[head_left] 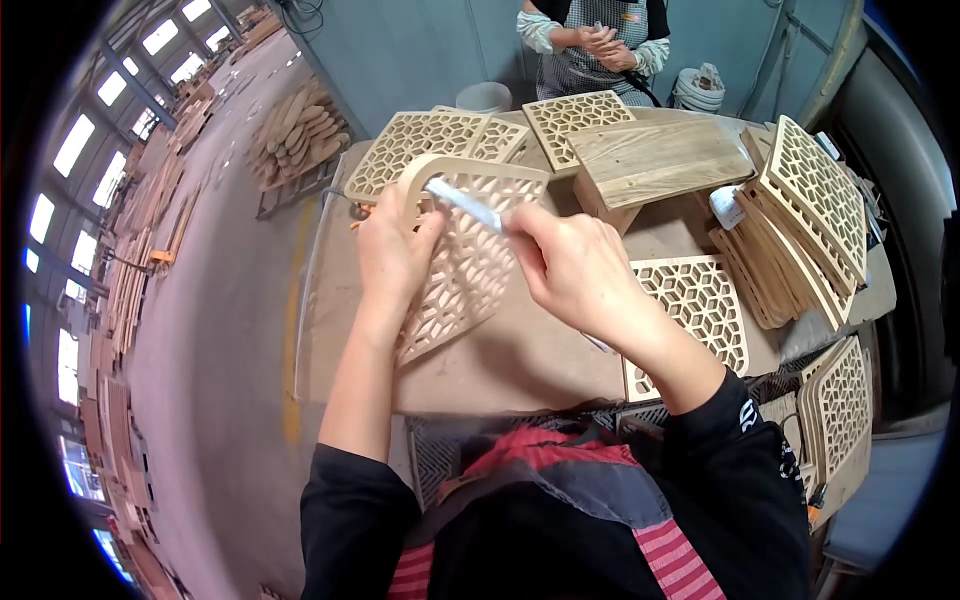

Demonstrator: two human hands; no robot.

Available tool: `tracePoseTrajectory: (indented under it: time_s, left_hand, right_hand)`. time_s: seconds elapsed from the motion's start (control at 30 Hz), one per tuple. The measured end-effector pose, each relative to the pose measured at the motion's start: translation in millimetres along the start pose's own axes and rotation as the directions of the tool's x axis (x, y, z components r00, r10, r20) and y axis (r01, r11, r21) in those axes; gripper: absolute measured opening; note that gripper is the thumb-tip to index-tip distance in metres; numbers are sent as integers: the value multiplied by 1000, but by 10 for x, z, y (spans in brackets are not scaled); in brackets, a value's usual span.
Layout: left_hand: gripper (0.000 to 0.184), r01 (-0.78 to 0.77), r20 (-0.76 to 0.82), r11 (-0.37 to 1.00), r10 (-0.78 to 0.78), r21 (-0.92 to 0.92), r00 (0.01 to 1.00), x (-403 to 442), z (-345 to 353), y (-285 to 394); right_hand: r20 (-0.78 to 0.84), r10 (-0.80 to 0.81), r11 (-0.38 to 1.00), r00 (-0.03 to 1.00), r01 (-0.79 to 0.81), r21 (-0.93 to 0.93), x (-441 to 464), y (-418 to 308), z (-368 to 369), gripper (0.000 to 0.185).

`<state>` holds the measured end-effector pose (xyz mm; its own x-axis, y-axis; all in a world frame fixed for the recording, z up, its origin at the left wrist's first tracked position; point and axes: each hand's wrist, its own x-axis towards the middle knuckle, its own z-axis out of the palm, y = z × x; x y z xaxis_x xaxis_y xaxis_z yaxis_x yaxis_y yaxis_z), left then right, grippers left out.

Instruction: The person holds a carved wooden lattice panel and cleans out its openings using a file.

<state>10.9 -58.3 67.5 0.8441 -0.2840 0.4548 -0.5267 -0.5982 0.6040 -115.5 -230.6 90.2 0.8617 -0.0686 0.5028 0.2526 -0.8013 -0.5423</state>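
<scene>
My left hand (398, 245) is closed on the upper left edge of a wooden lattice panel (480, 265), holding it tilted up over the table. A pale, flat whitish-blue strip (465, 205) is pinched in my right hand (572, 255). The strip's far end lies against the panel's curved upper corner, close to my left thumb. I cannot make out exactly what the strip is. Under my right forearm, another lattice panel (690, 315) lies flat on the table (545, 365).
More lattice panels (410, 150) lie along the table's far side, near a wooden box (655, 160). A stack of panels (815, 215) leans at the right, and others (840, 410) stand below it. Across the table is a person (600, 50) with hands together.
</scene>
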Motion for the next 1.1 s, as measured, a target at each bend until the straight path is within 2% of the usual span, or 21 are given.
tracePoseTrajectory:
  time_s: [0.07, 0.13, 0.17, 0.2, 0.27, 0.37, 0.47, 0.5, 0.63, 0.77, 0.8, 0.87, 0.9, 0.97, 1.0, 1.07, 1.1]
  left_hand:
    - [36, -38, 15, 999, 38, -34, 999, -56, 5, 25]
    - [35, -14, -10, 999, 14, -43, 1000, -55, 4, 41]
    - [35, 0, -16, 998, -1, -59, 1000, -35, 16, 24]
    - [35, 12, -21, 997, -14, -77, 1000, -12, 28, 14]
    - [34, -4, -5, 1000, 4, -21, 1000, 4, 24, 44]
    - [33, -26, 16, 999, 26, 21, 1000, -4, 61, 87]
    - [34, -21, 73, 997, 26, -70, 997, 83, 54, 58]
    - [33, -53, 26, 997, 55, -59, 998, 118, 55, 26]
    - [35, 20, 36, 1000, -21, 14, 999, 117, 99, 80]
    - [35, -126, 53, 992, 127, -24, 991, 29, 162, 176]
    - [36, -107, 66, 994, 108, -29, 992, 30, 156, 176]
    - [37, -77, 85, 996, 79, -35, 993, 88, 134, 185]
    - [36, -9, 95, 998, 14, -58, 995, 132, 132, 148]
    - [36, -118, 63, 992, 121, -44, 991, 81, 150, 199]
    - [36, -173, 49, 984, 175, -36, 983, 47, 173, 238]
    - [35, -181, 103, 983, 176, 39, 979, -47, 267, 301]
    - [35, -139, 114, 990, 137, 13, 984, -39, 242, 337]
  right_hand:
    - [-34, -24, 998, 999, 22, -56, 76, 32, 106, 9]
    - [-46, -54, 994, 997, 49, -93, 143, 18, 168, 10]
    - [-13, 8, 996, 1000, -9, -93, 188, 6, 203, 8]
    - [-28, -14, 995, 1000, 11, -102, 210, 12, 221, 8]
    - [-54, -63, 991, 997, 57, -118, 251, 31, 257, 9]
    - [-77, -52, 986, 996, 39, -162, 294, 26, 281, 9]
    - [-48, -33, 981, 998, 23, -194, 234, 31, 144, 9]
    - [-31, -28, 980, 999, 21, -196, 222, 24, 100, 10]
    - [-54, -11, 979, 998, 0, -202, 203, 29, 87, 10]
    - [-131, -59, 971, 990, 27, -238, 275, 144, 231, 11]
    - [-142, -82, 965, 986, 42, -260, 274, 144, 242, 11]
    - [-71, 10, 971, 997, -27, -237, 223, 56, 96, 10]
    - [-44, 36, 975, 998, -44, -219, 190, 48, 35, 10]
    - [-26, 83, 974, 996, -87, -209, 147, 11, -5, 9]
    - [-47, 55, 972, 997, -64, -225, 186, 27, 22, 9]
    - [-91, 12, 967, 996, -35, -252, 261, 92, 95, 10]
    - [-61, 20, 966, 998, -35, -256, 259, 104, 82, 9]
